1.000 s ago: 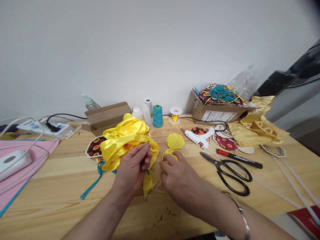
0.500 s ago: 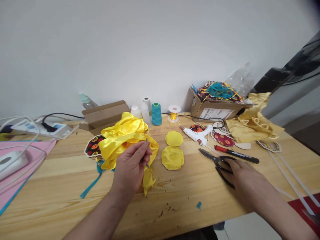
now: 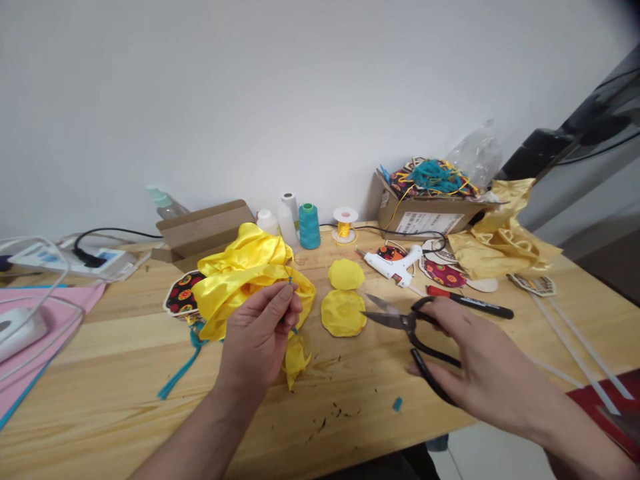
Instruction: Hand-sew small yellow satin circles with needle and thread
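No legible lettering anywhere.

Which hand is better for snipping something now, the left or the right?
Probably the right hand: it holds the scissors, and their blades are open. The left hand looks busy pinching a small blue bit in front of the yellow cloth.

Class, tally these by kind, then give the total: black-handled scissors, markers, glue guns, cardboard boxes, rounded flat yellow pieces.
Black-handled scissors: 1
Marker: 1
Glue gun: 1
Cardboard boxes: 2
Rounded yellow pieces: 2
Total: 7
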The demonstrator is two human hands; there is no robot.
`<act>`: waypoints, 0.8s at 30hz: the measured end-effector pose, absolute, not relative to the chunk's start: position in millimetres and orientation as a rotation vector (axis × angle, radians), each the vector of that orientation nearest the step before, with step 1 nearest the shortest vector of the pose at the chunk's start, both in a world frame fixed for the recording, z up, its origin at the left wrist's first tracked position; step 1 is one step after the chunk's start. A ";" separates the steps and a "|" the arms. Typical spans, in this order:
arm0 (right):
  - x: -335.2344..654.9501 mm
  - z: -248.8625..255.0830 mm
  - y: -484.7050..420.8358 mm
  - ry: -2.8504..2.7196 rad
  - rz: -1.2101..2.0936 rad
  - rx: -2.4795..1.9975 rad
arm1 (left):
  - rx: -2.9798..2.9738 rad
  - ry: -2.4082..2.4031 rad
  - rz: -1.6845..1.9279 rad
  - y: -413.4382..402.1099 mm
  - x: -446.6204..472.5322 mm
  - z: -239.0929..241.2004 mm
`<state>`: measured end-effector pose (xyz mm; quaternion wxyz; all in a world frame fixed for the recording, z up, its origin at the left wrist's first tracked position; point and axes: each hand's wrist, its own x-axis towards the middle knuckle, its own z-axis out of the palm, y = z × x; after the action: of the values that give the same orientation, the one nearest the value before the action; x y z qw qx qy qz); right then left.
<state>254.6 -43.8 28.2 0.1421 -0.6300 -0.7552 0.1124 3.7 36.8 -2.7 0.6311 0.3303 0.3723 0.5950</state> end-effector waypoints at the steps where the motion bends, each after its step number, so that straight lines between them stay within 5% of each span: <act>1: 246.1 30.9 -39.0 -2.229 0.281 -1.778 | 0.758 0.851 1.364 36.4 3.7 -2.2; 12: 188.9 48.5 2.2 -2.675 -0.152 -1.577 | 0.785 0.862 1.332 33.8 5.7 0.1; 24: 179.2 49.2 10.5 -2.865 -0.093 -1.540 | 0.791 0.824 1.339 30.8 6.0 3.2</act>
<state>179.2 10.5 49.2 -0.0563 -0.4726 -0.8790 -0.0286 6.0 30.8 3.2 0.6372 0.3463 0.3607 0.5865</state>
